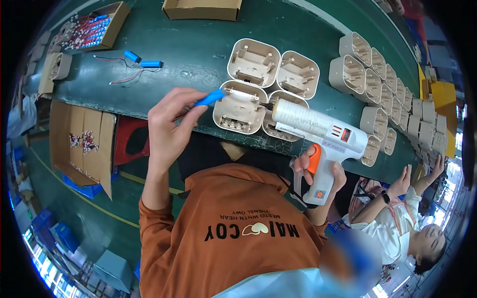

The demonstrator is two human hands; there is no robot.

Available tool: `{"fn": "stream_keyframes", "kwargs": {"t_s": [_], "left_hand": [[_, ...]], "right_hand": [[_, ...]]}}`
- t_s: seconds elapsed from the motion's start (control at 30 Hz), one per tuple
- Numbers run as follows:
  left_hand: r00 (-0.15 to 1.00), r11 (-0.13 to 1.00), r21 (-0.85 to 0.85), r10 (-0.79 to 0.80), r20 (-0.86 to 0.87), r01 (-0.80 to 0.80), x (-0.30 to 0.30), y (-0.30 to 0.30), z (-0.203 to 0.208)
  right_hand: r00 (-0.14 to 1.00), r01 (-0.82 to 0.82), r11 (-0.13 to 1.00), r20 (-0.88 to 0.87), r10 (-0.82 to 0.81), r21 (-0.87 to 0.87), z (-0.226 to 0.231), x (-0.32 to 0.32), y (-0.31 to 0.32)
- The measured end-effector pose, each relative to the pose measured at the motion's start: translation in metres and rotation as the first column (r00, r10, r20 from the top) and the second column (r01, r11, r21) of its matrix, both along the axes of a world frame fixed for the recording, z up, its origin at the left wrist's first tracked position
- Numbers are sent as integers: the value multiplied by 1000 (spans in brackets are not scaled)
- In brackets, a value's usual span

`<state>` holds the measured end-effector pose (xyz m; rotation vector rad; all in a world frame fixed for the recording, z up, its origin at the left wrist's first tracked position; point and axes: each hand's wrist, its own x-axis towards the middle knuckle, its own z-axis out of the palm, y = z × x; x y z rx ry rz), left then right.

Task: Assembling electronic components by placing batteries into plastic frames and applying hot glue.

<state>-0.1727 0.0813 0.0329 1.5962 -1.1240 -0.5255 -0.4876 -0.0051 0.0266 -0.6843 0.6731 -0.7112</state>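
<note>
Between the thumb and fingers of my left hand (171, 121) is a blue cylindrical battery (210, 98), held at the left rim of a beige plastic housing (239, 118). My right hand (337, 175) grips a white hot glue gun (318, 128) with an orange trigger by its handle. The gun's dark nozzle (267, 106) points left, over the edge of that same housing. Three more open housings stand against it: one behind (253, 62), one behind to the right (298, 74), and one (283, 131) partly hidden under the gun.
Two blue wired batteries (151, 64) lie on the green table (189, 44) at left, near a carton (117, 25) of batteries. Rows of beige housings (348, 74) fill the right side. A co-worker (397, 213) reaches in there. A cardboard box (104, 149) stands below the table's left edge.
</note>
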Motion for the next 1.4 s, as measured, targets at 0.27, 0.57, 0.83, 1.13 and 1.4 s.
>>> {"fn": "stream_keyframes", "kwargs": {"t_s": [0.27, 0.57, 0.83, 1.13, 1.4], "left_hand": [[692, 871, 376, -483, 536, 317, -17, -40, 14], [368, 767, 587, -641, 674, 259, -31, -65, 3], [293, 735, 625, -678, 674, 263, -32, -70, 2], [510, 888, 225, -420, 751, 401, -10, -25, 20], [737, 971, 8, -186, 649, 237, -10, 21, -21]], "right_hand": [[994, 47, 999, 95, -46, -9, 1, -11, -3], [994, 26, 998, 110, -20, -54, -2, -33, -6], [991, 130, 991, 35, -129, -12, 4, -29, -7], [996, 1, 996, -85, -9, -91, 55, 1, -23], [805, -501, 854, -436, 401, -140, 109, 72, -67]]}}
